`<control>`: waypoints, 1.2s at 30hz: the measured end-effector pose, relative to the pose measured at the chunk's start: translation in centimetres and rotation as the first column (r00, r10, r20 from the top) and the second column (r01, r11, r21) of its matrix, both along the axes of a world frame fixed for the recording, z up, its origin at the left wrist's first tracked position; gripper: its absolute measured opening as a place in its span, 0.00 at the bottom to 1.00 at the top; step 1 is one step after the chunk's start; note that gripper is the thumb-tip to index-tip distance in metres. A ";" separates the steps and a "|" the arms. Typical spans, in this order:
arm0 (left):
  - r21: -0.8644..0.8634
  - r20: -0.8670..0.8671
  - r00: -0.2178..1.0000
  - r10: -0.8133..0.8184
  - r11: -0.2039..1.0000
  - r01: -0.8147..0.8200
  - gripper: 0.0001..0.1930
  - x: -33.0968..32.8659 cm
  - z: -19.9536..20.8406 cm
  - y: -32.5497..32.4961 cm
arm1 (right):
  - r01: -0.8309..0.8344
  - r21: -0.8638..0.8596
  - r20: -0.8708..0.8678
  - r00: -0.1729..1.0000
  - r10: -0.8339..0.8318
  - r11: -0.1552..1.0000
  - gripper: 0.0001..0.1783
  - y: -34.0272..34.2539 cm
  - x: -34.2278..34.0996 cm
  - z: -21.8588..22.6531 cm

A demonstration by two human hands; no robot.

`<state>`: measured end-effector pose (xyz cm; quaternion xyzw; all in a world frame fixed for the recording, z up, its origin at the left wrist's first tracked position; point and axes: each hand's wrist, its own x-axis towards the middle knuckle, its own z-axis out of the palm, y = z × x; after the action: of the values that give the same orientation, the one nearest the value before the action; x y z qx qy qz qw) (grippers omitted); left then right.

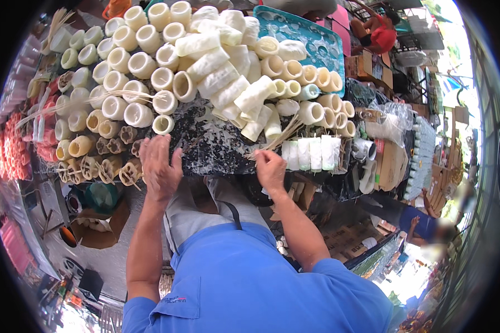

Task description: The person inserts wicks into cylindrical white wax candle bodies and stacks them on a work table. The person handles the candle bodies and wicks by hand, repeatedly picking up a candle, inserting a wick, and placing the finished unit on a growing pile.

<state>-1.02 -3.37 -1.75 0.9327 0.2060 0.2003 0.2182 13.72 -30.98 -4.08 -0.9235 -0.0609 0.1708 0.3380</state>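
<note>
My right hand [270,170] is at the table's front edge, its thumb and fingers pinched on the end of a bundle of thin straw-coloured wicks [284,135]. Beside that hand stands a row of white wax cylinders [311,154]. My left hand [161,167] is held over the near edge with its fingers apart and nothing visible in it. Just beyond its fingertips is a small cream hollow wax cup [163,125]. Many more hollow wax cups [138,114] fill the far left, some on their sides. Long pale wax cylinders [219,80] lie piled behind the middle.
A dark, wax-spattered tabletop [214,141] lies between my hands. Behind is a teal tray [322,44]. Pink wax pieces [14,150] are at the far left. Plastic bags [389,122] and cardboard boxes [391,161] stand to the right. Other people [382,34] are farther off.
</note>
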 end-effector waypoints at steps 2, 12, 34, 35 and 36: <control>-0.095 -0.016 0.994 -0.111 0.989 0.109 0.25 0.3 0.4 -2.8 | 0.254 -0.070 -0.132 0.956 -0.261 0.965 0.19 -1.5 1.5 -0.8; -0.504 -0.074 0.898 -0.435 0.793 0.342 0.21 7.3 -2.4 -14.4 | 0.612 0.397 -0.543 0.757 -0.363 0.684 0.09 -4.4 2.4 -2.9; -0.317 0.107 0.910 -0.401 0.854 0.413 0.04 11.7 -3.8 -16.7 | 0.541 0.757 -0.579 0.815 -0.009 0.366 0.05 -4.5 4.7 -0.8; -0.309 0.093 0.908 -0.409 0.855 0.417 0.04 11.5 -3.7 -16.6 | 0.529 0.776 -0.553 0.832 -0.030 0.343 0.04 -4.6 5.0 -0.6; -0.306 0.095 0.912 -0.400 0.860 0.409 0.05 11.1 -3.6 -16.5 | 0.517 0.794 -0.531 0.846 -0.051 0.321 0.04 -4.6 5.4 -0.2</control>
<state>10.06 -19.90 -5.35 0.9044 0.0324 0.1272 0.4060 19.14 -35.62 -4.31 -0.5127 0.0958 0.2334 0.8207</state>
